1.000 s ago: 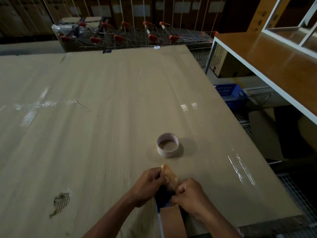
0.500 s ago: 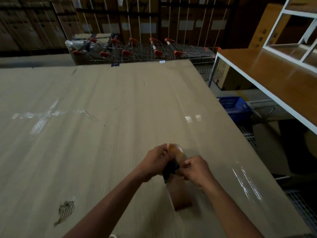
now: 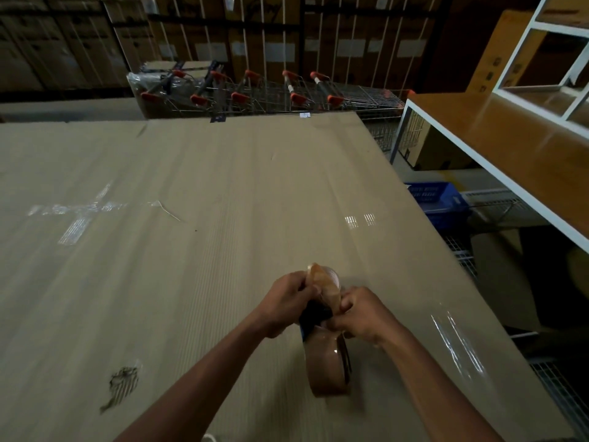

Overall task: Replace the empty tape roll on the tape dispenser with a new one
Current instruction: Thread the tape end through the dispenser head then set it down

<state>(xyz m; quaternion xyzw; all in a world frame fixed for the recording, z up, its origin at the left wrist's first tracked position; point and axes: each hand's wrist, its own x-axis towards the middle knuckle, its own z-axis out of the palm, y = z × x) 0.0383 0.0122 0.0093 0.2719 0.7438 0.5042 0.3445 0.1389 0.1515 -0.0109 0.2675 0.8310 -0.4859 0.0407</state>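
A hand-held tape dispenser (image 3: 314, 315) with a dark body is held over the cardboard-covered table (image 3: 191, 250). A brown tape roll (image 3: 325, 365) sits on its near end, and a strip of brown tape (image 3: 323, 282) runs up over its far end. My left hand (image 3: 285, 301) grips the dispenser from the left. My right hand (image 3: 360, 311) pinches the tape strip and the dispenser from the right. The empty white core seen earlier is hidden behind my hands.
A row of shopping trolleys (image 3: 255, 94) stands beyond the table's far edge. At the right is a white-framed wooden shelf (image 3: 510, 145), with a blue crate (image 3: 436, 199) and wire racks below. A torn patch (image 3: 122, 382) marks the cardboard at the near left.
The view has tilted upward and my hands have lifted the dispenser forward, covering the empty core. The brown roll now shows fully below my hands.
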